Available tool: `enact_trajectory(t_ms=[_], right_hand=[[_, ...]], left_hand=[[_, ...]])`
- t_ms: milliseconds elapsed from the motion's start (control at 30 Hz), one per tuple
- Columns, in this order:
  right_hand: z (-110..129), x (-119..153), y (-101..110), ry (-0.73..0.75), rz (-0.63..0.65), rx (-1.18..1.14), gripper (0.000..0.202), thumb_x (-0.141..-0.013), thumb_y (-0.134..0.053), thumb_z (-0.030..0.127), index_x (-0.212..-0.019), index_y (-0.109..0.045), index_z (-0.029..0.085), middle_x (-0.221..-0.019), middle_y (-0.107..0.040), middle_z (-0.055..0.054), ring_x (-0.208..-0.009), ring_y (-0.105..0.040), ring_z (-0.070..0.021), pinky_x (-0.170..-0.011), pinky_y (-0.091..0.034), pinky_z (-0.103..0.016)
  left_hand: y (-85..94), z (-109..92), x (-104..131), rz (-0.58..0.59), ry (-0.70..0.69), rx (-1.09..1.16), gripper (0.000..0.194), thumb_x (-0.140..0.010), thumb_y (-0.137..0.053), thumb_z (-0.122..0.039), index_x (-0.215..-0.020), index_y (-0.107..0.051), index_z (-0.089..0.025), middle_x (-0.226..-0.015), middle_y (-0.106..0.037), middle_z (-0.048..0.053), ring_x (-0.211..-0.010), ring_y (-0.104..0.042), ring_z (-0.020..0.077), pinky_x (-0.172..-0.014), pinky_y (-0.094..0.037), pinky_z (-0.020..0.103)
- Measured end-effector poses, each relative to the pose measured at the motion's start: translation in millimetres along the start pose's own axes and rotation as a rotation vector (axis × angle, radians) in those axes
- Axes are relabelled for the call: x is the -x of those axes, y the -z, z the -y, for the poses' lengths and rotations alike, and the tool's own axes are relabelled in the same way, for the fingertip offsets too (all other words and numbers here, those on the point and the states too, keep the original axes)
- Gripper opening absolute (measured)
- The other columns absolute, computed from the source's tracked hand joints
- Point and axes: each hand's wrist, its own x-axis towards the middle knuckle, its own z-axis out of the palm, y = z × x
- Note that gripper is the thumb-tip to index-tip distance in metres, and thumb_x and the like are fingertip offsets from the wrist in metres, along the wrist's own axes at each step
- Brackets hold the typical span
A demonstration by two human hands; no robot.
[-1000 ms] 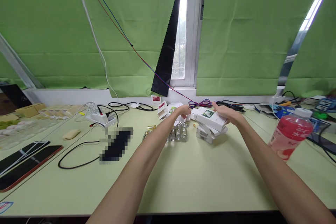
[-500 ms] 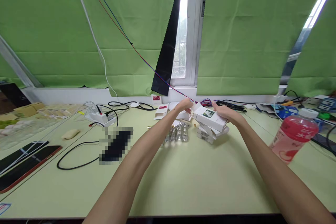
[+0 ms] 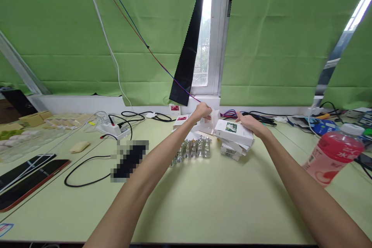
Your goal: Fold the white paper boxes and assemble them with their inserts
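Note:
My left hand [image 3: 202, 111] is closed at the back of the table, its fingers pinching a translucent whitish wrapper [image 3: 209, 124]. To its right, my right hand [image 3: 250, 121] rests on the top white box [image 3: 235, 131], which has a green and white flower picture. That box lies on a loose stack of other white boxes [image 3: 231, 151]. The right thumb and fingers are at the box's back right part. In front of my left hand stand several small clear glass bottles [image 3: 200, 147] in rows. White boxes with red pictures [image 3: 181, 119] lie behind my left forearm.
A pink drink bottle [image 3: 334, 155] stands at the right. Left are a power strip [image 3: 114, 128], black cables, a blurred dark object [image 3: 129, 161], two phones [image 3: 35, 182] and a beige item [image 3: 79, 147]. More cables [image 3: 258, 116] run along the back wall.
My left hand has risen slightly, and the translucent wrapper now shows spread out beneath it. My right hand stays at the top box. The view has shifted slightly.

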Motion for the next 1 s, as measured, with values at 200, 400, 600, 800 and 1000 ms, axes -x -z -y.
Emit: enact_trajectory(t_ms=[200, 400, 600, 800, 1000], right_hand=[[0, -11, -6, 0.023, -0.041, 0.043, 0.065, -0.099, -0.037, 0.062, -0.093, -0.075, 0.01, -0.078, -0.072, -0.012, -0.064, -0.058, -0.0201, -0.061, -0.039, -0.027], [10, -5, -1, 0.078, -0.14, 0.157, 0.054, -0.099, -0.044, 0.054, -0.081, -0.073, 0.013, -0.075, -0.073, -0.012, -0.072, -0.064, -0.0244, -0.065, -0.041, -0.029], [34, 32, -3, 0.266, -0.251, 0.221, 0.033, -0.095, -0.058, 0.045, -0.093, -0.075, 0.017, -0.099, -0.077, -0.013, -0.1, -0.069, -0.0282, -0.08, -0.045, -0.03], [58, 87, -40, 0.673, -0.364, 0.235, 0.023, -0.097, -0.056, 0.029, -0.1, -0.073, 0.014, -0.099, -0.078, -0.015, -0.097, -0.072, -0.0291, -0.089, -0.049, -0.037], [66, 136, -91, 1.01, -0.288, 0.21, 0.017, -0.099, -0.053, 0.02, -0.095, -0.069, 0.016, -0.092, -0.074, -0.012, -0.091, -0.068, -0.0262, -0.086, -0.048, -0.037]], left_hand=[[17.0, 3, 2, -0.049, -0.016, 0.076, 0.037, -0.096, -0.063, -0.035, -0.127, -0.06, -0.014, -0.126, -0.063, 0.012, -0.107, -0.065, 0.0237, -0.09, -0.058, 0.044], [32.8, 10, 19, -0.13, -0.044, 0.185, 0.034, -0.096, -0.063, -0.034, -0.123, -0.061, -0.014, -0.121, -0.065, 0.01, -0.103, -0.067, 0.0221, -0.087, -0.059, 0.042], [50.3, 30, 35, -0.224, -0.037, 0.299, 0.037, -0.096, -0.064, -0.035, -0.126, -0.06, -0.013, -0.125, -0.063, 0.012, -0.107, -0.065, 0.0238, -0.09, -0.058, 0.044], [77.9, 55, 37, -0.367, 0.056, 0.297, 0.037, -0.097, -0.063, -0.035, -0.128, -0.059, -0.015, -0.127, -0.062, 0.011, -0.109, -0.065, 0.024, -0.091, -0.057, 0.045], [99.1, 77, 41, -0.488, 0.159, 0.135, 0.037, -0.097, -0.062, -0.035, -0.128, -0.059, -0.016, -0.128, -0.062, 0.011, -0.109, -0.065, 0.0241, -0.091, -0.057, 0.045]])
